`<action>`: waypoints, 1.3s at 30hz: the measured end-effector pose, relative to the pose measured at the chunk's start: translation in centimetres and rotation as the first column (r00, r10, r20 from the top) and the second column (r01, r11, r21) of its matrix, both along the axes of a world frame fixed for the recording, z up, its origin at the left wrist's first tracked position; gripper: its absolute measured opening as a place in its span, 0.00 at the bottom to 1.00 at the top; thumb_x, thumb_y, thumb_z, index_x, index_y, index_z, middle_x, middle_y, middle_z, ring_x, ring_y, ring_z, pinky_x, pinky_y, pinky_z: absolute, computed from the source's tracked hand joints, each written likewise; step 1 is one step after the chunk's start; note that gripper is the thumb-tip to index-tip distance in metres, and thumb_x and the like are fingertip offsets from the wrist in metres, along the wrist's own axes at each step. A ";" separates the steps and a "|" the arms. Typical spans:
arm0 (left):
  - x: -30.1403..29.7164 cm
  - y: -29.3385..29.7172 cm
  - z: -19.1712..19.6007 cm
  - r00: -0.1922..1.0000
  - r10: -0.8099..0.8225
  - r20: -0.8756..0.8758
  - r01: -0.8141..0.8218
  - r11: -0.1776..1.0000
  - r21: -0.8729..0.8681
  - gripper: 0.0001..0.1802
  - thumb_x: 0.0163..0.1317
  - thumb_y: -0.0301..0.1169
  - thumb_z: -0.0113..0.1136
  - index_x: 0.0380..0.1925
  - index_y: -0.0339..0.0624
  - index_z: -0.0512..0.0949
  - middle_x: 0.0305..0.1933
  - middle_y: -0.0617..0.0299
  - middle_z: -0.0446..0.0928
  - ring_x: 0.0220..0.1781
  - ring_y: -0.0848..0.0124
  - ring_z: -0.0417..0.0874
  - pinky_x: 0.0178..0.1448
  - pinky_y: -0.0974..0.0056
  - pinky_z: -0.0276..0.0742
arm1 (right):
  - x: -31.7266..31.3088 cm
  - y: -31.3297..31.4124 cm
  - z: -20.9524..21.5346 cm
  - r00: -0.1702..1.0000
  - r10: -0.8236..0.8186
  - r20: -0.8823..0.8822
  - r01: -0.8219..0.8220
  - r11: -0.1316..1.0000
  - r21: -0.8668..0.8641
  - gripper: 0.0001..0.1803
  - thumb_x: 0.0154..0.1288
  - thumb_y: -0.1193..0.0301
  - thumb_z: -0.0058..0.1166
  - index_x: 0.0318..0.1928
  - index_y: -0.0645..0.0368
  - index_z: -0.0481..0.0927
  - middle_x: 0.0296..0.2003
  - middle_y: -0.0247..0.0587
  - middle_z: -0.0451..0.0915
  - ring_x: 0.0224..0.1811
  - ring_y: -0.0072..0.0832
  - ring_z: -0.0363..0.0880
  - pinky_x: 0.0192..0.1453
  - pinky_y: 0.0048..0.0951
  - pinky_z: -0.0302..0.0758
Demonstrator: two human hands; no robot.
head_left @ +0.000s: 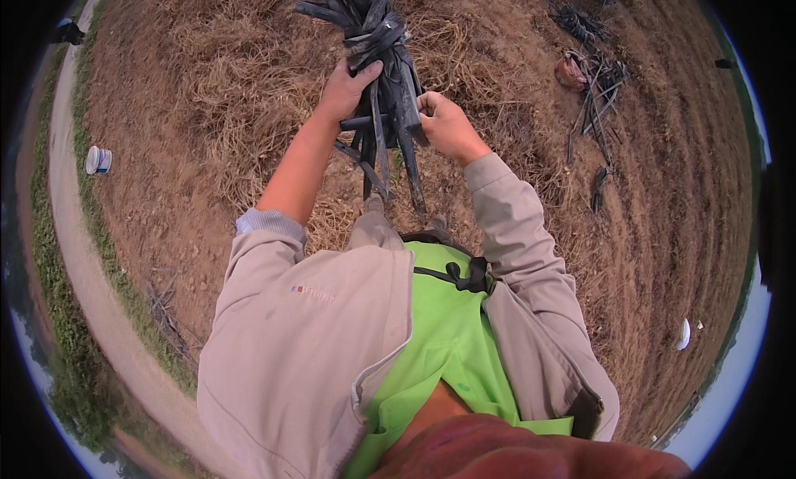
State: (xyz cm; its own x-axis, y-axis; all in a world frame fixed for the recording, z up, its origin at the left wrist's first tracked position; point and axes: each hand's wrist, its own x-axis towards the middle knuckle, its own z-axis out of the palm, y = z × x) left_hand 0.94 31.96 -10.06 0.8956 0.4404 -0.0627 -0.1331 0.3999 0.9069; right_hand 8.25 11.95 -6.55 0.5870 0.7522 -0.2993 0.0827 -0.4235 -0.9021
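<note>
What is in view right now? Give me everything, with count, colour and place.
bundle of strips: one, black, held up at top centre
loose strips: one scattered pile, black, on the soil upper right
brown lump: one, reddish brown, beside that pile
container: one, white and blue, on the ground far left
white scrap: one, on the soil lower right
dry straw: tan, over the ground upper left
path: one, pale, curving along the left
left hand: shut on the bundle
right hand: shut on the bundle

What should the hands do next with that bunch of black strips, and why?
Probably pull the wrap tighter: both the left hand and right hand grip the bundle of black strips, one strip already circles it, yet loose ends splay out below.
</note>
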 end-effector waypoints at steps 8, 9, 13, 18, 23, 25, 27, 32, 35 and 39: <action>-0.7 -0.9 -1.1 0.975 0.154 -0.161 -0.059 0.874 0.482 0.32 0.51 0.36 0.78 0.52 0.35 0.75 0.49 0.59 0.82 0.50 0.70 0.81 0.58 0.64 0.74 | 0.7 -1.1 -1.9 0.599 -0.041 -0.800 0.404 0.878 0.257 0.51 0.69 0.41 0.53 0.76 0.61 0.46 0.47 0.39 0.75 0.41 0.20 0.75 0.30 0.20 0.72; -0.8 -1.3 -1.3 0.967 0.190 -0.169 -0.059 0.815 0.577 0.34 0.52 0.35 0.77 0.56 0.34 0.73 0.50 0.57 0.82 0.50 0.68 0.82 0.58 0.63 0.75 | 0.1 -0.2 -2.6 0.749 -0.172 -0.639 0.384 0.899 0.209 0.54 0.63 0.46 0.63 0.76 0.62 0.48 0.57 0.44 0.72 0.53 0.27 0.75 0.44 0.27 0.78; -1.2 -2.3 -0.6 0.971 -0.069 -0.228 0.158 0.902 0.402 0.32 0.63 0.24 0.56 0.67 0.30 0.62 0.55 0.54 0.73 0.57 0.66 0.76 0.66 0.63 0.69 | -0.2 1.4 -5.1 0.870 -0.217 -0.443 0.373 0.877 0.304 0.51 0.41 0.60 0.81 0.64 0.66 0.68 0.58 0.48 0.78 0.61 0.34 0.76 0.69 0.33 0.67; -3.7 -3.1 2.6 0.936 -0.165 -0.311 0.349 0.320 0.881 0.31 0.57 0.34 0.66 0.61 0.39 0.71 0.67 0.47 0.71 0.70 0.53 0.70 0.73 0.54 0.63 | -0.9 0.8 -8.1 0.627 -0.356 -0.693 0.642 0.740 0.200 0.34 0.57 0.71 0.70 0.62 0.62 0.68 0.51 0.43 0.81 0.49 0.30 0.84 0.52 0.36 0.83; -4.3 -4.9 3.2 0.979 -0.159 -0.129 0.110 -0.124 0.986 0.19 0.44 0.28 0.75 0.38 0.43 0.81 0.59 0.51 0.77 0.61 0.51 0.77 0.63 0.50 0.73 | -1.4 -0.4 -9.3 0.533 -0.246 -0.810 0.716 0.641 0.276 0.30 0.60 0.73 0.65 0.62 0.59 0.68 0.48 0.44 0.81 0.42 0.32 0.86 0.44 0.37 0.85; -3.9 -4.8 2.7 0.968 -0.189 -0.163 0.145 -0.108 0.984 0.18 0.43 0.28 0.75 0.37 0.44 0.82 0.58 0.52 0.77 0.59 0.52 0.78 0.61 0.51 0.74 | -1.5 -1.2 -9.5 0.498 -0.294 -0.816 0.728 0.652 0.210 0.27 0.61 0.73 0.65 0.59 0.58 0.70 0.44 0.42 0.82 0.39 0.31 0.86 0.39 0.37 0.86; -3.5 -4.9 2.0 0.953 -0.255 -0.165 0.127 -0.159 0.979 0.18 0.44 0.30 0.75 0.38 0.45 0.82 0.57 0.53 0.78 0.59 0.53 0.78 0.61 0.52 0.75 | -1.4 -2.9 -9.6 0.489 -0.272 -0.829 0.723 0.657 0.211 0.25 0.64 0.70 0.63 0.58 0.60 0.69 0.40 0.42 0.82 0.33 0.33 0.87 0.32 0.39 0.88; -1.9 -7.0 0.0 0.949 -0.314 -0.018 -0.029 -0.143 0.989 0.11 0.50 0.29 0.68 0.36 0.45 0.81 0.49 0.56 0.81 0.49 0.57 0.84 0.49 0.56 0.81 | -0.7 -5.9 -10.8 0.379 -0.321 -0.868 0.738 0.671 0.074 0.15 0.67 0.70 0.60 0.52 0.58 0.76 0.37 0.38 0.84 0.31 0.29 0.86 0.31 0.34 0.85; -1.4 -9.0 -0.3 0.977 -0.214 -0.018 0.026 0.037 0.999 0.11 0.53 0.29 0.67 0.37 0.44 0.78 0.38 0.58 0.82 0.38 0.59 0.85 0.39 0.59 0.82 | 0.0 -7.3 -11.6 0.464 -0.402 -0.789 0.759 0.640 0.121 0.23 0.65 0.71 0.62 0.59 0.59 0.71 0.44 0.39 0.80 0.37 0.30 0.84 0.34 0.36 0.83; -0.4 -10.8 1.3 0.982 0.069 0.177 -0.187 0.517 0.835 0.08 0.61 0.28 0.66 0.37 0.40 0.77 0.43 0.55 0.82 0.37 0.63 0.86 0.39 0.63 0.82 | 1.8 -10.0 -12.5 0.476 -0.479 -0.738 0.757 0.649 0.067 0.18 0.65 0.67 0.63 0.49 0.64 0.76 0.36 0.39 0.82 0.32 0.30 0.84 0.31 0.37 0.84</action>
State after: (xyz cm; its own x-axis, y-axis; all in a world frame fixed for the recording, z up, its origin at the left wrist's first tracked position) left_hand 0.50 21.12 -8.79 0.7990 0.3428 0.4941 -0.2367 -0.5760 0.7825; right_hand 10.08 1.97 -19.02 0.7153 0.3841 -0.5837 -0.6847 0.2182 -0.6954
